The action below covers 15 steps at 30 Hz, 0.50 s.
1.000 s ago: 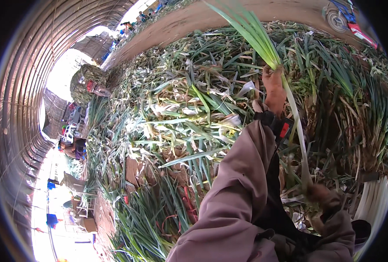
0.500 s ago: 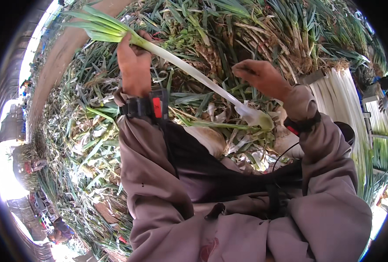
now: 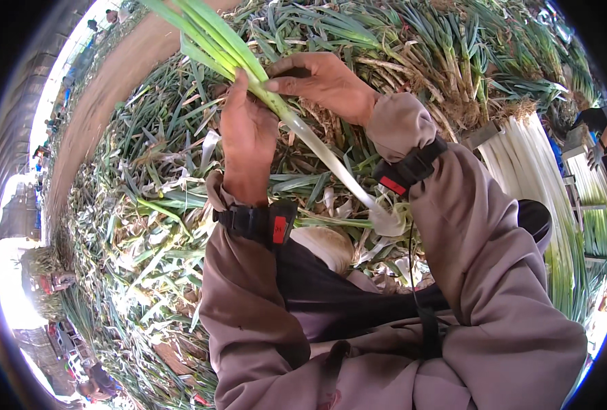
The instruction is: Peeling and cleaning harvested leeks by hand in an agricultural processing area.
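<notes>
A long green onion (image 3: 327, 157) slants across the view, its green leaves at the upper left and its white root end low, near my knees. My left hand (image 3: 250, 140) is closed around the stalk just below where the leaves fan out, with the thumb lying along it. From the right, my right hand (image 3: 327, 85) reaches over with thumb and forefinger at the leaf base, a loose pinch that touches the stalk. Whether those fingers grip a strip of outer leaf is too small to make out.
Loose leaves and peelings (image 3: 146, 225) cover the ground around me. Unpeeled green onions (image 3: 453, 61) with roots lie heaped at the far right. Peeled white stalks (image 3: 529, 164) are stacked to my right. Another person's hand (image 3: 596, 156) shows at the right edge.
My right hand has moved left and up from open space to the onion's leaf base. The left hand and onion have shifted slightly right and nearer to me.
</notes>
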### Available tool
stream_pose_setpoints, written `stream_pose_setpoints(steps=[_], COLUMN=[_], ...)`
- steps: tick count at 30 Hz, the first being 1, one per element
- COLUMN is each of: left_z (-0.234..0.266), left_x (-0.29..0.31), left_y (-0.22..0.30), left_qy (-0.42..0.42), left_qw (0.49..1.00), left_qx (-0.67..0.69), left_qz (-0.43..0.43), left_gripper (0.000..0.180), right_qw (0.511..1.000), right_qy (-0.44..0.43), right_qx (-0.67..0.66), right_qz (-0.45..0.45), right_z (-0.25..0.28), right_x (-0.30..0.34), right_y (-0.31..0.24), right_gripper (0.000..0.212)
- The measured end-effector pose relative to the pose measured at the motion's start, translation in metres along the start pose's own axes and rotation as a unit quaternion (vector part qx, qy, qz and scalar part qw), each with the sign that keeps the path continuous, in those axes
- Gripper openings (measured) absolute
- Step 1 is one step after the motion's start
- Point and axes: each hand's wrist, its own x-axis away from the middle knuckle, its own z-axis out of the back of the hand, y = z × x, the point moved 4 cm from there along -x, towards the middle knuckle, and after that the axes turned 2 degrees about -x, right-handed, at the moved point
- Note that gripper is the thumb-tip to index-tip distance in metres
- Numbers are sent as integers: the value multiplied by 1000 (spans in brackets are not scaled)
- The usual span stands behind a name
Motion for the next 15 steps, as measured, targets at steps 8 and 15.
stream_pose_setpoints(steps=[8,15], left_z=[-23,-7], left_x=[9,-12], left_y=[-7,-13], left_qy=[-85,-53], left_qw=[996,997], left_qx=[21,26], left_qz=[4,-50], left_gripper=[46,24], right_qw=[993,994], right_qy=[-65,-92], right_qx=[-96,-17], right_qz=[3,61], right_z=[11,-12], right_x=[2,30], right_y=[-4,-34], right_gripper=[24,18])
